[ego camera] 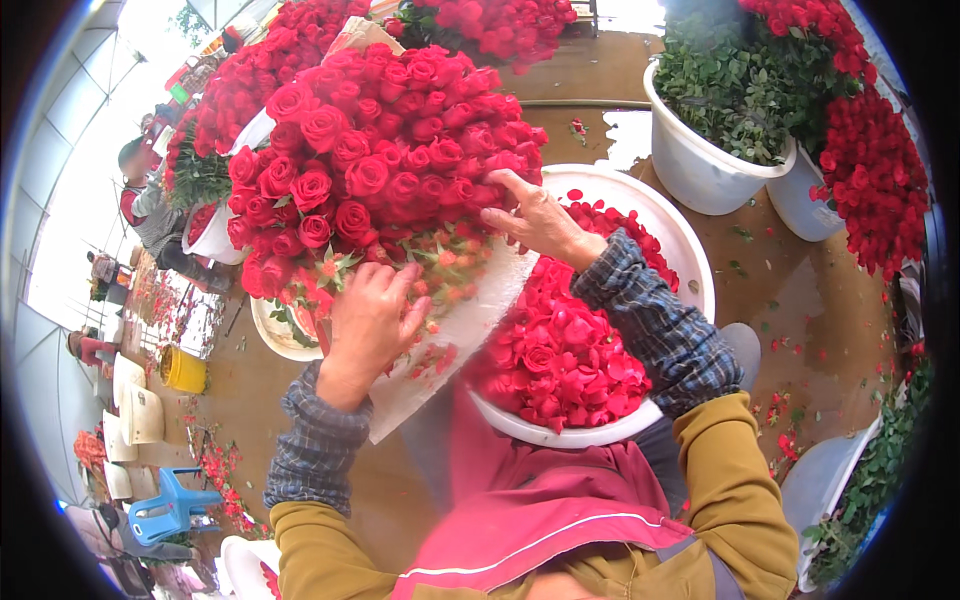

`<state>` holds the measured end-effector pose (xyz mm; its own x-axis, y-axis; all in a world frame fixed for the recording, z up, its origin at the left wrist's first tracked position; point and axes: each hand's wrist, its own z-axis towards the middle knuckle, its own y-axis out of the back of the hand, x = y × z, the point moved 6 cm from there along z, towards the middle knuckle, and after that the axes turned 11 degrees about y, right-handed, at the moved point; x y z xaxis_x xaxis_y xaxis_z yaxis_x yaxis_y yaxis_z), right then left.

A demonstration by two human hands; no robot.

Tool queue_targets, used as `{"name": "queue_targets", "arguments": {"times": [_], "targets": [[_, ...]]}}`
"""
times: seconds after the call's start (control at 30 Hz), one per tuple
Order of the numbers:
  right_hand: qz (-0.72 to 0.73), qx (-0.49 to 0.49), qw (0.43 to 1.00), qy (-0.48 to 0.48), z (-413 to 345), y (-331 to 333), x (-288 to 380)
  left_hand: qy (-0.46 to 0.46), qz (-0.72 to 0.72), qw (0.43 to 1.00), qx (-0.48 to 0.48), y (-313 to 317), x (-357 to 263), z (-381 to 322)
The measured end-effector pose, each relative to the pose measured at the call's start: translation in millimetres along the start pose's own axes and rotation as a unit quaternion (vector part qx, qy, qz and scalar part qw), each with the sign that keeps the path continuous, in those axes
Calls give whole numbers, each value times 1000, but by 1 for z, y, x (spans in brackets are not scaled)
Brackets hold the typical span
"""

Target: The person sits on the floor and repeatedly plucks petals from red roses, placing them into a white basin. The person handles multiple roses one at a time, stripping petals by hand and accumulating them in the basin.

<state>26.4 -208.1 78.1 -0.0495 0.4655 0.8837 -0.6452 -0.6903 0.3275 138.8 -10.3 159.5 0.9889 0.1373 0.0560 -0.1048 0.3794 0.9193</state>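
Note:
A large bunch of red roses point(390, 161) lies before me, its blooms facing up. My right hand point(546, 219) is at its right edge, thumb and forefinger spread against the blooms. Its other fingers curl underneath, and whether it grips a bloom is unclear. My left hand point(373, 321) rests at the near edge, fingers bent, beside bare flower centres point(448, 262) stripped of petals. What its fingers hold is hidden. A pale wrapping sheet point(450, 367) shows under the bunch. Loose red petals point(570, 356) fill a white tub point(694, 247) by my lap, below my right forearm.
White buckets of leafy roses point(694, 165) stand at upper right, with another leafy bucket point(821, 487) at lower right. More rose bunches point(495, 30) are behind. Left are a yellow bucket point(184, 370), a blue stool point(169, 506) and a person point(154, 217). Petals litter the wet floor point(795, 300).

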Motion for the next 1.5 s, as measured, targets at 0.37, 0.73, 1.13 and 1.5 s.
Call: {"name": "queue_targets", "arguments": {"times": [0.37, 0.73, 1.13, 1.5], "targets": [[-30, -90, 985, 145, 24, -15, -5, 82, -25, 994, -70, -22, -29, 96], [396, -99, 911, -56, 18, -42, -37, 175, -97, 978, 63, -62, -12, 102], [412, -142, 895, -96, 18, -51, -60, 188, -181, 963, 73, -74, -3, 107], [535, -134, 822, -141, -8, -56, -76, 130, -203, 968, 67, -92, 6, 110]]}}
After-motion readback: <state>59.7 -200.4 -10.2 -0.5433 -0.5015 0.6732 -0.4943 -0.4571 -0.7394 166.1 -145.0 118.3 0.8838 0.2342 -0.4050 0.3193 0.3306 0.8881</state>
